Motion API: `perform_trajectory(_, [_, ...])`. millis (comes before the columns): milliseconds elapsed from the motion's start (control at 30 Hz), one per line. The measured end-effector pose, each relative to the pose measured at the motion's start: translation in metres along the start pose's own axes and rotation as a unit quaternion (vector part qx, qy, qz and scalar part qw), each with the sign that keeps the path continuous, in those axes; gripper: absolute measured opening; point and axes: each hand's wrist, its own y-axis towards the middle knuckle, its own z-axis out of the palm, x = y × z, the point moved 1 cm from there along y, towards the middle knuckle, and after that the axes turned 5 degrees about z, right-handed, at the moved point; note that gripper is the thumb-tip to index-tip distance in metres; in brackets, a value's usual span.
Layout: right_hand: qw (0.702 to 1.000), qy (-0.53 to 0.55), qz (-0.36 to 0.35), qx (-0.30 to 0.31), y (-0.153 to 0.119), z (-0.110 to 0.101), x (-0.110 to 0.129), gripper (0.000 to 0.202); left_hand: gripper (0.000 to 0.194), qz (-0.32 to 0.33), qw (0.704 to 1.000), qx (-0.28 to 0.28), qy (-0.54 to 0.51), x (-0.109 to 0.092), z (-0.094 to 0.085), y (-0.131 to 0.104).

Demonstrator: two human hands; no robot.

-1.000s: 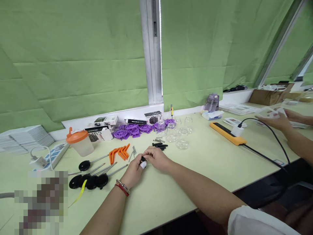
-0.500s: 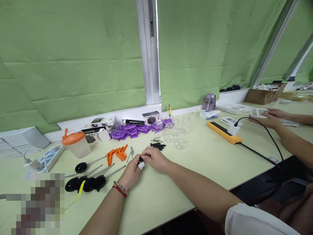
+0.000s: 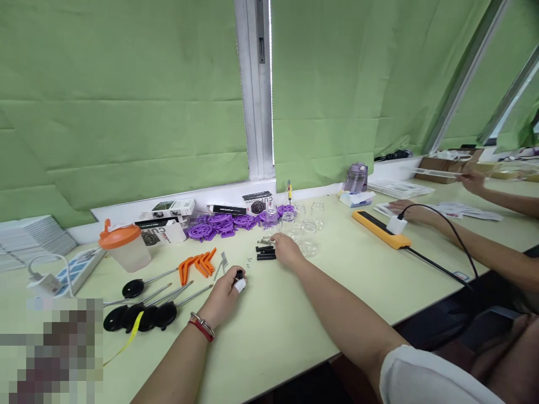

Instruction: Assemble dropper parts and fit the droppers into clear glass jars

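Observation:
My left hand (image 3: 225, 294) is closed around a small black part (image 3: 239, 275) above the table; a white wrap covers one fingertip. My right hand (image 3: 287, 251) reaches to the metal springs (image 3: 266, 240), its fingertips pinched at their right end. Black rods (image 3: 265, 256) lie just below the springs. Tiny screws (image 3: 249, 261) and silver pins (image 3: 224, 258) are scattered between my hands and the orange levers (image 3: 197, 265).
Purple parts (image 3: 221, 224) and clear cups (image 3: 308, 229) stand behind. Black discs on metal rods (image 3: 147, 317) lie left, near an orange-lidded jug (image 3: 125, 247). A yellow power strip (image 3: 381, 229) and another person's hands (image 3: 410, 210) are at right.
My right hand has left the black part and moved right and up to the springs. My left hand keeps hold of the part. The other person's hands have moved apart.

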Motion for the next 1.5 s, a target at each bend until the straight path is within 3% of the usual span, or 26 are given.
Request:
perform_trajectory(233, [0.996, -0.042, 0.064, 0.051, 0.010, 0.008, -0.007, 0.043, 0.015, -0.005, 1.000, 0.004, 0.009, -0.002, 0.000, 0.000])
perform_trajectory(533, [0.991, -0.095, 0.070, 0.070, 0.009, 0.004, -0.004, 0.032, 0.014, 0.005, 1.000, 0.005, 0.008, -0.002, 0.000, 0.001])
perform_trajectory(833, [0.985, -0.134, 0.094, 0.049, 0.002, -0.003, -0.005, 0.021, 0.015, -0.001, 1.000, 0.004, 0.007, -0.005, -0.001, 0.000])
perform_trajectory(1333, [0.982, -0.167, 0.073, 0.043, -0.006, -0.014, 0.001, 0.029, 0.014, 0.009, 1.000, 0.002, -0.001, -0.002, 0.000, 0.000])
perform_trajectory(1433, [0.987, -0.149, 0.056, 0.004, -0.010, -0.019, 0.007, 0.039, 0.014, 0.010, 1.000, 0.003, 0.002, -0.003, 0.000, 0.000])
perform_trajectory(1500, [0.997, -0.070, 0.008, -0.034, -0.017, -0.019, 0.015, 0.045, 0.015, 0.014, 1.000, 0.001, 0.000, -0.003, 0.001, 0.000])
